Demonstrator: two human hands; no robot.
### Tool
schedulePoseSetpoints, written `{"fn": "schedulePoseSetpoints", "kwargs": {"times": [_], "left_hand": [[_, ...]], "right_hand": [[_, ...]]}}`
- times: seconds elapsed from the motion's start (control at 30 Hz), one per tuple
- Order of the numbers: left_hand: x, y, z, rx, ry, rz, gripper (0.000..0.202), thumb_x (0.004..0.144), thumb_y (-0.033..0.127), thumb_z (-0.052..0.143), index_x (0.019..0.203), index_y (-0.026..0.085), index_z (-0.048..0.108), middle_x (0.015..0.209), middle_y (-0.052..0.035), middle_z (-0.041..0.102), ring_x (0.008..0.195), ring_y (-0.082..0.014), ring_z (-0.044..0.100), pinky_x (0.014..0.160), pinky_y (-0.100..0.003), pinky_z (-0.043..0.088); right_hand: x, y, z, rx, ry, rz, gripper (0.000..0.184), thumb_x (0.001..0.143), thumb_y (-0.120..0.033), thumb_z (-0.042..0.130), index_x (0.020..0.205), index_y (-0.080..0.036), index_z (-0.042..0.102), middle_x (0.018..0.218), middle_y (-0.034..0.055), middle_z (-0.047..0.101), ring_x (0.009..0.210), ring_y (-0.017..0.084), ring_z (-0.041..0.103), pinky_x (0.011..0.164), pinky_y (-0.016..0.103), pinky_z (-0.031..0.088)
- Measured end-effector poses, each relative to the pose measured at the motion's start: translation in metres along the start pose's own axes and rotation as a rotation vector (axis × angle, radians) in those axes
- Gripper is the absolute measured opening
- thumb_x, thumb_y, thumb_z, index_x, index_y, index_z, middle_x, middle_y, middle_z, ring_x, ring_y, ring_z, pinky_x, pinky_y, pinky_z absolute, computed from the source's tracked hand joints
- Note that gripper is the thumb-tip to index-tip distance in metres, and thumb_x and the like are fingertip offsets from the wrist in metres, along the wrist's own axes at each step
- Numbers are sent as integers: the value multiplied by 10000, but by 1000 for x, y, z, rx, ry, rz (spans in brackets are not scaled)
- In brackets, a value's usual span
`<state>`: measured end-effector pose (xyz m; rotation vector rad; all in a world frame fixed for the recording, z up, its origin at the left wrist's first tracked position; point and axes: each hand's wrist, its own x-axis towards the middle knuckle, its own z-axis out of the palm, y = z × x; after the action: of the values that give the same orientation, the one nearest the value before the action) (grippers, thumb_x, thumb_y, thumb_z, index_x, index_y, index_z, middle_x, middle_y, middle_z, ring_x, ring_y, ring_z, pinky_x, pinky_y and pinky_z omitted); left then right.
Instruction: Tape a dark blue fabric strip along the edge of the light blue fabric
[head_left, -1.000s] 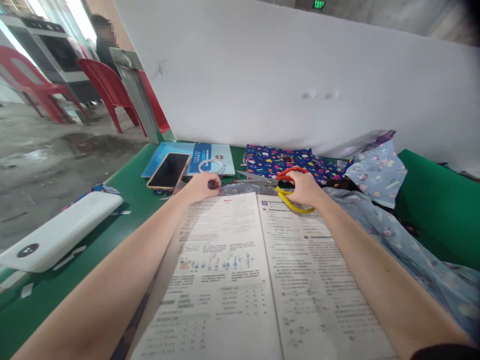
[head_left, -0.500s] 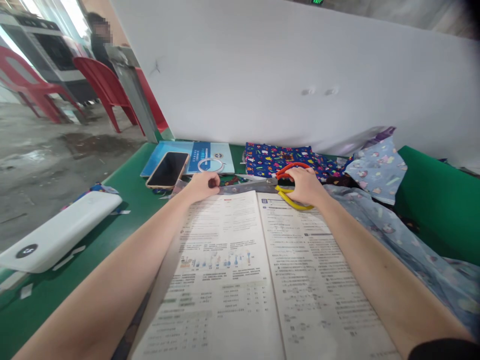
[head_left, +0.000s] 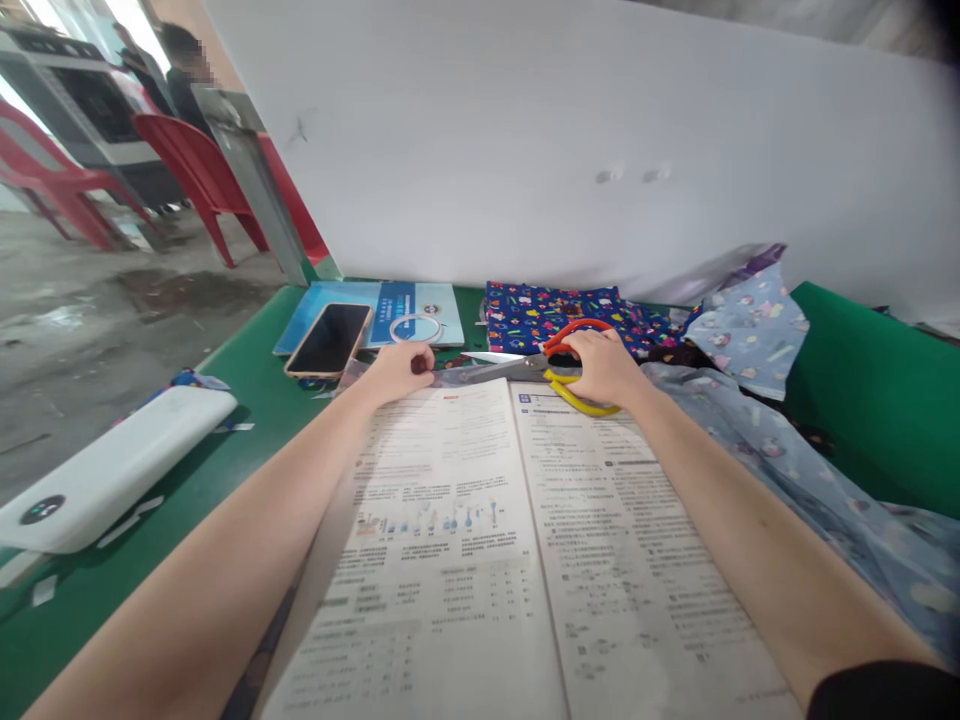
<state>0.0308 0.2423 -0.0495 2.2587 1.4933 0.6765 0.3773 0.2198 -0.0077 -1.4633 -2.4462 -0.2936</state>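
Note:
An open printed book (head_left: 450,560) lies in front of me, beneath both forearms. At its far edge, my left hand (head_left: 401,372) is closed in a pinch on a clear plastic sheet (head_left: 450,378). My right hand (head_left: 600,365) grips scissors (head_left: 534,367) with one red and one yellow handle loop. Their blades point left toward my left hand and stand apart, along the book's top edge by the plastic. How much of the plastic lies between the blades is hard to make out.
On the green surface (head_left: 255,375) are a white power bank (head_left: 127,470), paper scraps, a phone (head_left: 330,340), a blue booklet (head_left: 375,305) and a white ring (head_left: 416,328). Patterned blue fabric (head_left: 555,315) and pale printed sheeting (head_left: 750,340) lie behind and right. A person (head_left: 184,80) sits beyond red chairs.
The whole view has shifted slightly, so things sit a little further left. Both hands keep their holds, and the upper scissor blade now shows brighter.

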Motion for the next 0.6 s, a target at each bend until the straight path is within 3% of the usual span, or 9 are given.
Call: {"fn": "schedulePoseSetpoints", "kwargs": {"times": [0.6], "left_hand": [[-1, 1, 0, 7, 13, 12, 74, 673, 249, 575, 736, 212, 569, 767, -1, 628, 738, -164, 565, 721, -302, 411]], "right_hand": [[2, -5, -6, 87, -80, 12, 440, 740, -442, 640, 1106, -197, 644, 1104, 103, 686, 1031, 293, 620, 882, 428, 415]]}}
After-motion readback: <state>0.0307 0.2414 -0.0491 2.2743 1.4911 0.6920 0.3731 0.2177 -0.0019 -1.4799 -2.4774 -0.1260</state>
